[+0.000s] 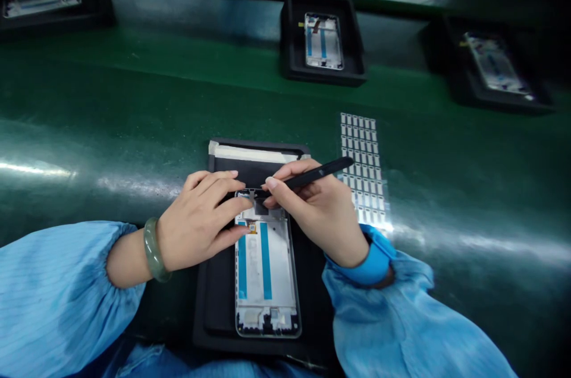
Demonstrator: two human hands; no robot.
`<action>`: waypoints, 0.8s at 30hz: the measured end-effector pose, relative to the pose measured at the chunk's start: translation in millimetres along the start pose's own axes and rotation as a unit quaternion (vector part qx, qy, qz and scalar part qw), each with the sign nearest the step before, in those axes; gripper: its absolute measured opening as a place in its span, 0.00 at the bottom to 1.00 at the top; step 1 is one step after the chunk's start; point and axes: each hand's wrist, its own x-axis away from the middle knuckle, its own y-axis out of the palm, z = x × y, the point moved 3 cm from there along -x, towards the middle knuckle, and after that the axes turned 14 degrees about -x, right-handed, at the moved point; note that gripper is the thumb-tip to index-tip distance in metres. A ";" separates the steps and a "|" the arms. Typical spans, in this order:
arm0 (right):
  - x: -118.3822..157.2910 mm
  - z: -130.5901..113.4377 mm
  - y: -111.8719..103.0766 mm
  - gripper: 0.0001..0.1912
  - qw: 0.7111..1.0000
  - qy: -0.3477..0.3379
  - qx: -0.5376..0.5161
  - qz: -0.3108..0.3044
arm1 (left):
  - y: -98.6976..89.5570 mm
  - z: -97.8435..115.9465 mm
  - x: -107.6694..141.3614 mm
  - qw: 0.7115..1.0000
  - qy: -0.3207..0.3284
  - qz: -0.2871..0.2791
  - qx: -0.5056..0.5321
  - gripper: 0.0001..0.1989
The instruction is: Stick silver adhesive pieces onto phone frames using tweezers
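Silvery metal faces us from the open phone frame (282, 256), which lies lengthwise on a black fixture (213, 289) directly in front of us. Down its middle, two blue strips (266, 259) already lie flat and parallel, so we judge that part to be settled. At the upper end things look unfinished: our left hand (203, 217) rests there, fingers bent and apart, the tips at the frame's upper left and nothing visibly pinched between them, while our right hand (312, 202) grips a black pen-like tool (319, 173), its working end pointed at the top edge. Our fingers crowd that spot, so we cannot tell whether the tool touches anything or what is fixed beneath. A small gold-edged connector (253, 227) shows bare beside our left thumb, and a dark square patch (262, 207) sits just above it. To the right, a sheet of small pieces (363, 167) holds many in rows; we cannot tell how many are used. Farther back, other frames lie in black trays, at left (96, 9), middle (321, 76) and right (504, 103); whether those are finished or waiting, we cannot say.
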 end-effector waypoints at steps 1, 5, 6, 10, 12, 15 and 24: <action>0.1 0.1 0.0 0.08 1.000 -0.001 0.003 -0.001 | -0.1 0.4 -0.2 1.000 0.004 -0.003 -0.009 0.12; 0.5 0.8 -0.3 0.08 1.000 -0.005 0.017 -0.003 | -1.0 2.4 -1.5 0.999 0.022 -0.016 -0.044 0.14; 0.7 1.2 -0.4 0.08 1.000 -0.004 0.024 -0.004 | -1.4 3.2 -2.0 0.998 0.025 -0.019 -0.051 0.14; 2.1 1.0 -0.1 0.09 0.999 -0.011 0.051 -0.003 | -2.6 6.7 -4.4 0.996 0.025 -0.037 -0.077 0.14; 2.7 -0.3 -1.1 0.08 0.998 -0.023 0.048 0.017 | -2.6 8.3 -5.1 0.995 0.021 -0.044 -0.087 0.15; 3.2 -1.2 -4.5 0.08 0.997 -0.028 0.002 0.065 | -1.3 9.7 -5.0 0.995 0.019 -0.044 -0.092 0.15; 0.6 0.9 -1.1 0.07 0.999 -0.036 -0.040 -0.003 | 3.6 7.6 -2.0 0.998 0.009 -0.009 -0.068 0.14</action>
